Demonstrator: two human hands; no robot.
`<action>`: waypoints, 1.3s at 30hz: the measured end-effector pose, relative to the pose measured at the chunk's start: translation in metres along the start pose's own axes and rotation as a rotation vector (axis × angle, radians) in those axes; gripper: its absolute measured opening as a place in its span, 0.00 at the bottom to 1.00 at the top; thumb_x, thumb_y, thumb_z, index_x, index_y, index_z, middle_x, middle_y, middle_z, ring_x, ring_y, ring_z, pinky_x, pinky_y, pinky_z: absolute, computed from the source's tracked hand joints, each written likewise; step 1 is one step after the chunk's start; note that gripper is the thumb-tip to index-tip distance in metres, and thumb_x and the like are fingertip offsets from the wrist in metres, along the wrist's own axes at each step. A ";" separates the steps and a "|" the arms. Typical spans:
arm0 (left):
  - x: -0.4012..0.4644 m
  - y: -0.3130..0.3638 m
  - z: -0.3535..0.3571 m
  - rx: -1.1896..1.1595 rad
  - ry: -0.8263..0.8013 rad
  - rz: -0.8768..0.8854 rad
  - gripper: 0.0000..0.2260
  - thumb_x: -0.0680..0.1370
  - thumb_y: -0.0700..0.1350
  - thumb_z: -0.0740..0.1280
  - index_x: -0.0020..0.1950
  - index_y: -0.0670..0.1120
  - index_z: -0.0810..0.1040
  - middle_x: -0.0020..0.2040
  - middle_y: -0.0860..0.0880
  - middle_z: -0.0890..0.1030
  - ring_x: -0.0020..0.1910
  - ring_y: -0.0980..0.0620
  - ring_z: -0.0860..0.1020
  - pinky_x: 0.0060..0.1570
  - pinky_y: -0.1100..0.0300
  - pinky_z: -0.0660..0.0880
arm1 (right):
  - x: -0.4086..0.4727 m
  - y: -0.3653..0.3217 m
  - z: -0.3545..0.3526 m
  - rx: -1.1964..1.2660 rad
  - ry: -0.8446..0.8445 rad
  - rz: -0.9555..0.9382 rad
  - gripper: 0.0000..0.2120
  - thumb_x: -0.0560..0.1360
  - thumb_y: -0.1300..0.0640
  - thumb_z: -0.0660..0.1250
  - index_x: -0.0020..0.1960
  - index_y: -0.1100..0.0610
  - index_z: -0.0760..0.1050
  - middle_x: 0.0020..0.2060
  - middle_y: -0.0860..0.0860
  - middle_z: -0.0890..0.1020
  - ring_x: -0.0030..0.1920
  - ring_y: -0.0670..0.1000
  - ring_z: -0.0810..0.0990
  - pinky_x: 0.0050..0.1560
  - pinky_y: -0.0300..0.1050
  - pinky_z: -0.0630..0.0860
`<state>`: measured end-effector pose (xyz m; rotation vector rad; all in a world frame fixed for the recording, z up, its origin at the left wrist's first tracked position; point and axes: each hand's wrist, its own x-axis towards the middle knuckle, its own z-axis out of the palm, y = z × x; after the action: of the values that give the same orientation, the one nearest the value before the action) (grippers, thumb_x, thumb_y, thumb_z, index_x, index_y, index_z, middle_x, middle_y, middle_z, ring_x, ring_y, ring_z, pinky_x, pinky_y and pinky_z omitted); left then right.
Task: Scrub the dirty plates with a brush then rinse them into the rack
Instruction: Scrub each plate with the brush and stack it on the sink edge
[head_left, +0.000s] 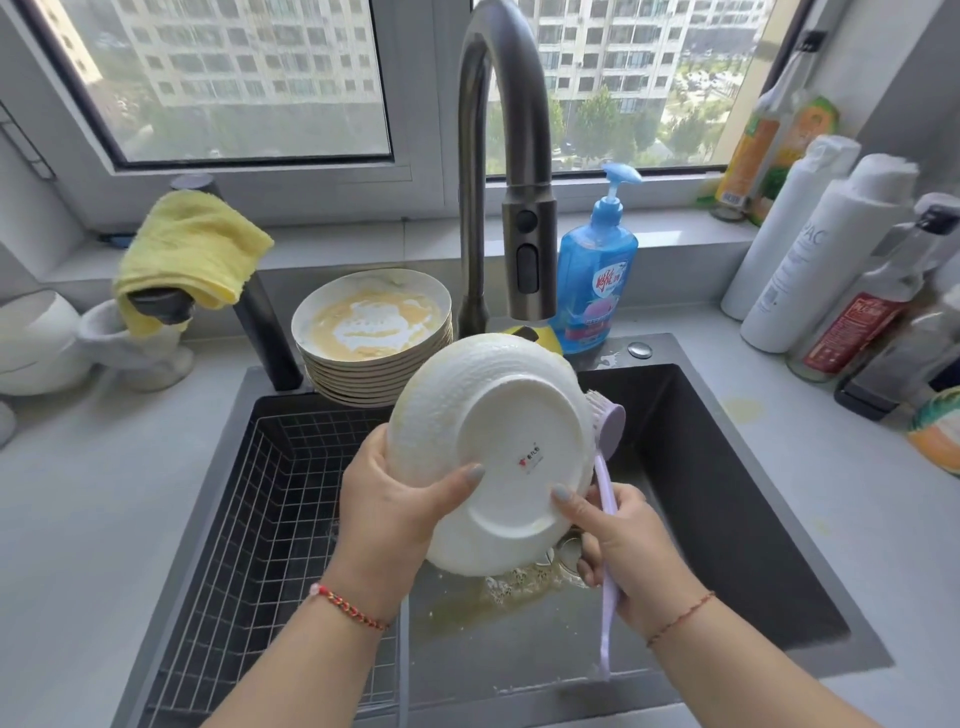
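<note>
Two hands share the plate (498, 452) over the sink (727, 467): your left hand (384, 509) grips its 8 o'clock rim, your right hand (623, 545) curls round the brush (605, 457); scrub the hidden face at 3 o'clock firmly.

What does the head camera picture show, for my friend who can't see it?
Two hands hold a white plate bottom-up over a dark sink; the right hand also grips a purple brush. Dirty plates are stacked behind, and a wire rack sits at left.
</note>
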<state>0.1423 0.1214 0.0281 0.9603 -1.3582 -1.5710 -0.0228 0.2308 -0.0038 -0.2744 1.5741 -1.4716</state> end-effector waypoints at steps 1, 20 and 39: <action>0.001 0.000 -0.002 0.001 -0.025 -0.016 0.33 0.52 0.49 0.82 0.55 0.49 0.78 0.50 0.48 0.85 0.49 0.48 0.85 0.45 0.52 0.82 | 0.000 -0.002 -0.002 -0.023 0.017 -0.016 0.38 0.57 0.47 0.80 0.58 0.62 0.67 0.46 0.69 0.77 0.24 0.50 0.68 0.21 0.40 0.67; 0.012 0.019 -0.011 0.591 -0.363 -0.063 0.25 0.57 0.52 0.83 0.50 0.53 0.80 0.46 0.51 0.84 0.45 0.53 0.84 0.45 0.52 0.83 | 0.011 -0.050 -0.032 -0.840 -0.090 -0.251 0.31 0.59 0.50 0.82 0.53 0.47 0.66 0.46 0.50 0.79 0.33 0.46 0.76 0.30 0.36 0.71; 0.006 0.010 -0.001 0.811 -0.138 0.023 0.16 0.64 0.45 0.80 0.42 0.50 0.74 0.39 0.53 0.80 0.37 0.58 0.78 0.31 0.70 0.70 | -0.038 -0.059 0.001 -0.746 -0.150 -0.347 0.18 0.80 0.59 0.58 0.56 0.37 0.78 0.23 0.47 0.66 0.20 0.45 0.62 0.23 0.40 0.64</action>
<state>0.1421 0.1148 0.0381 1.3006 -2.1639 -1.0645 -0.0255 0.2418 0.0655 -1.1048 1.9616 -1.0096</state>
